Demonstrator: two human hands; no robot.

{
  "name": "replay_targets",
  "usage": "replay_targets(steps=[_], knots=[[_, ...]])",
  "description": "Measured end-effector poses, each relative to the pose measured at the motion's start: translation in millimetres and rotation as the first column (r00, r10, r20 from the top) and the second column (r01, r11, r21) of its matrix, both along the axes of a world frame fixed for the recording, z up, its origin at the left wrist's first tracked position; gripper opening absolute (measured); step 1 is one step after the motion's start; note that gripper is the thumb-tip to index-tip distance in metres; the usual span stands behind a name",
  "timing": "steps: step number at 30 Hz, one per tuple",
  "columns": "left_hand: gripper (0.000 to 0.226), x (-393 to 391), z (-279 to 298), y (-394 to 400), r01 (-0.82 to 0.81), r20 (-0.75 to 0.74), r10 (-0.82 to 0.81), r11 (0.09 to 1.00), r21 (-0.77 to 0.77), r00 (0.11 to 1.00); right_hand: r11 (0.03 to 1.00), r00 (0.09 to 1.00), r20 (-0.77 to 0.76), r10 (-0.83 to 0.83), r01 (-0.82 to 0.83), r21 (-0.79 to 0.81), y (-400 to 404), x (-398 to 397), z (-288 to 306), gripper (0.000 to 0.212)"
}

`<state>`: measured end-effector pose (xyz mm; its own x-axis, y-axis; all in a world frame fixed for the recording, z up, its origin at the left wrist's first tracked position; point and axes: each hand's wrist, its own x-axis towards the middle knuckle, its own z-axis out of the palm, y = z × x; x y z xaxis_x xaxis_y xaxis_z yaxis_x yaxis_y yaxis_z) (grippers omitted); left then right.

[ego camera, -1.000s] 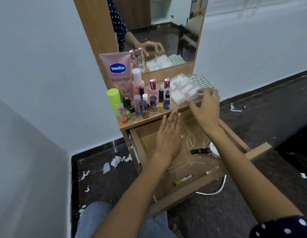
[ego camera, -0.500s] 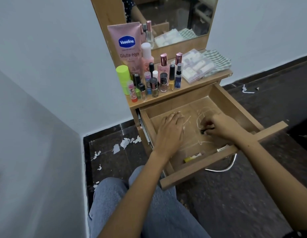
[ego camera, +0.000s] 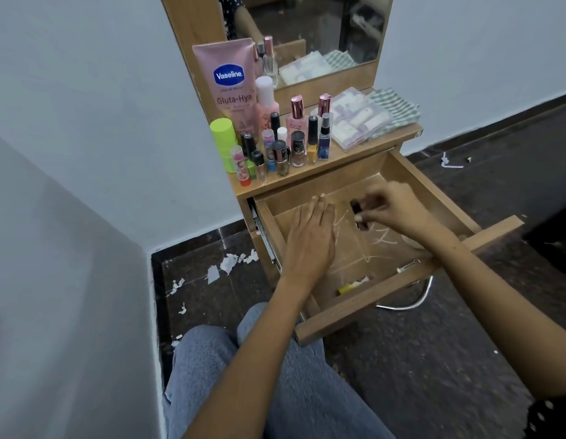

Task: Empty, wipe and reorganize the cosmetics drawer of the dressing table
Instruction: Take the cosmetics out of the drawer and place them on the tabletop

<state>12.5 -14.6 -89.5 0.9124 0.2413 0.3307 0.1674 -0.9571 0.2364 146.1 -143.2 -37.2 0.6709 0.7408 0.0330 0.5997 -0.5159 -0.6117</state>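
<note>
The wooden pull-out drawer (ego camera: 440,198) of the dressing table stands open at the centre right of the frame, its bare board floor marked with pale scratches. The left hand (ego camera: 310,236) lies over the left part of the drawer with fingers straight and together, holding nothing. The right hand (ego camera: 392,209) is above the middle of the drawer, its fingers pinching a small dark bottle with a black cap (ego camera: 357,213); motion blur hides the finer detail of the grip. Near the drawer's front wall, lower centre of the frame, lie a small yellow-ended tube (ego camera: 353,285) and, further right, a thin silvery item (ego camera: 406,267) too small to identify. A pale round thing (ego camera: 410,241) shows partly under the right forearm.

On the wooden surface (ego camera: 364,155) above the drawer, upper centre of the frame, stands a large pink Vaseline tube (ego camera: 229,87) against the mirror frame, with a lime-green cylindrical container (ego camera: 224,139) to its left front and a cluster of small nail polish and perfume bottles (ego camera: 291,144) beside it. To the right lie a clear plastic compartment box (ego camera: 359,118) and, touching it, a folded green-and-white checked cloth (ego camera: 397,107). Torn white paper scraps (ego camera: 231,263) litter the dark floor at the lower left of the table.
</note>
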Motion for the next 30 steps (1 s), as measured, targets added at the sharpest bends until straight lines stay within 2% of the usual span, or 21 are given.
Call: replay_targets(steps=[1,3,5,7,9,13,19,23,30], knots=[[0.048,1,-1,0,-0.012,-0.004,0.012,1.000,0.024,1.000,0.988,0.997,-0.028,-0.066,0.069,0.137,6,-1,4,0.022],[0.053,1,-2,1,-0.034,-0.020,0.035,0.997,0.066,0.999,0.902,0.981,-0.092,-0.173,0.195,0.386,21,-2,14,0.025],[0.055,2,-3,2,-0.051,-0.030,0.054,0.994,0.093,0.998,0.812,0.959,-0.105,-0.263,0.279,0.513,38,0,24,0.025],[0.055,2,-4,1,-0.058,-0.036,0.062,0.993,0.105,0.997,0.763,0.944,-0.091,-0.316,0.310,0.567,54,5,31,0.025],[0.055,1,-4,1,-0.061,-0.037,0.065,0.991,0.115,0.997,0.749,0.939,-0.066,-0.337,0.310,0.586,68,10,32,0.022],[0.053,1,-4,0,-0.073,-0.013,0.075,0.992,0.098,0.997,0.785,0.936,0.011,-0.351,0.287,0.549,84,15,23,0.019],[0.053,1,-4,1,-0.076,-0.009,0.077,0.994,0.082,0.997,0.810,0.927,0.063,-0.369,0.288,0.511,84,20,14,0.031],[0.054,1,-5,1,-0.083,-0.007,0.084,0.993,0.085,0.996,0.830,0.886,0.164,-0.433,0.321,0.456,83,17,13,0.035],[0.053,1,-3,1,-0.077,-0.005,0.078,0.994,0.071,0.997,0.797,0.882,0.113,-0.458,0.351,0.491,86,21,12,0.024]])
